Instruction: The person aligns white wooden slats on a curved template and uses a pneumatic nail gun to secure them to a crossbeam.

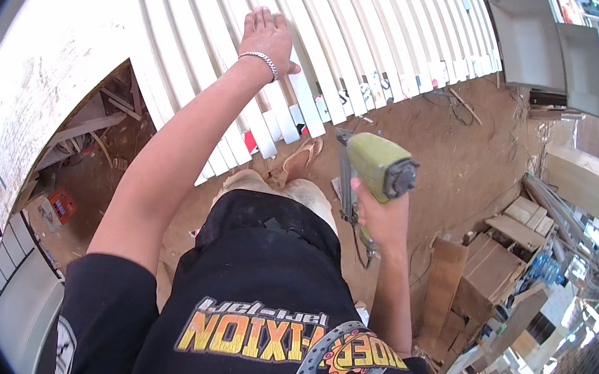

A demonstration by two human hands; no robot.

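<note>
My left hand lies flat on a row of long white slats, fingers stretched forward and thumb out to the right. A chain bracelet circles that wrist. My right hand is wrapped round the handle of a green nail gun with a dark, covered head end. The tool hangs in the air at my right side, apart from the slats. Its narrow dark magazine side faces left, and a hose or cord seems to dangle below it.
A white board lies left of the slats, over scrap wood on the dirt floor. At the right are cardboard boxes, a pale wooden block and grey cabinet boxes. A white chair stands at the lower left.
</note>
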